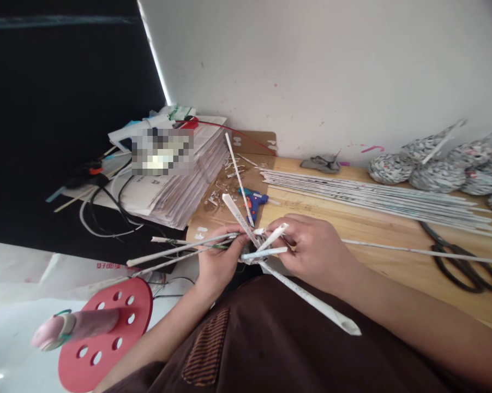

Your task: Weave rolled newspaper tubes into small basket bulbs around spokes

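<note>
Between my two hands, just above my lap, is a small weaving of rolled newspaper tubes (pixel 252 252), its tubes sticking out in several directions. My left hand (pixel 221 259) is closed round its left side, thumb on top. On the right side, my right hand (pixel 307 243) has its fingers bent in a pinch on a paper tube (pixel 276 234) close to the woven middle. One long tube (pixel 311 300) points down over my brown clothing. Another thin tube (pixel 240 180) rises toward the wall. My fingers partly hide the middle of the weaving.
A blue glue gun (pixel 255 203) lies on the wooden table beyond my hands. Loose paper tubes (pixel 369 199) and black scissors (pixel 462 262) lie to the right, with woven paper balls (pixel 438 172) behind. Stacked paper (pixel 176 191) stands left, above a red stool (pixel 107 327) bearing a pink bottle (pixel 82 327).
</note>
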Demonstrator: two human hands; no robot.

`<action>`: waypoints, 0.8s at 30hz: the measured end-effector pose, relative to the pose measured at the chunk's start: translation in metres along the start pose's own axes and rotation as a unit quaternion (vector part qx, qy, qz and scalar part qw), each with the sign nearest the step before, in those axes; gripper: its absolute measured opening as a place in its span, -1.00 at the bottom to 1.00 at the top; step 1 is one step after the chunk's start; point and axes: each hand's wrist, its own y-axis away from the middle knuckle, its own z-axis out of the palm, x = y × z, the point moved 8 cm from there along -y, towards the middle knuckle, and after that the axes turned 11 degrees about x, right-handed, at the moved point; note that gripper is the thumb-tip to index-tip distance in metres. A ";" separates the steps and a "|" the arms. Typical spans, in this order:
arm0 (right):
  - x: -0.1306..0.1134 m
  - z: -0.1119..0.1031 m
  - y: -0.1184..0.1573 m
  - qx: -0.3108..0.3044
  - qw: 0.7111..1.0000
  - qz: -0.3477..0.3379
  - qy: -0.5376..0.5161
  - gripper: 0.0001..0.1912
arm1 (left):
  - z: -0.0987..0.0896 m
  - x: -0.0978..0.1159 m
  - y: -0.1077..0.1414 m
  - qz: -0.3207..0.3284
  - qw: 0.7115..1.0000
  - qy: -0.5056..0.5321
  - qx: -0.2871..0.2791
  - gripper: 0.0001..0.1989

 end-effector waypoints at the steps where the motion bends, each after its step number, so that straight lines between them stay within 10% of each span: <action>1: 0.000 0.000 0.000 0.000 1.000 -0.002 0.001 -0.81 | 0.000 -0.001 0.000 -0.002 1.000 -0.003 -0.001 -0.96; 24: 0.008 -0.002 -0.003 -0.012 1.000 0.009 -0.004 -0.86 | 0.006 -0.005 -0.005 -0.046 0.999 0.006 0.000 -0.93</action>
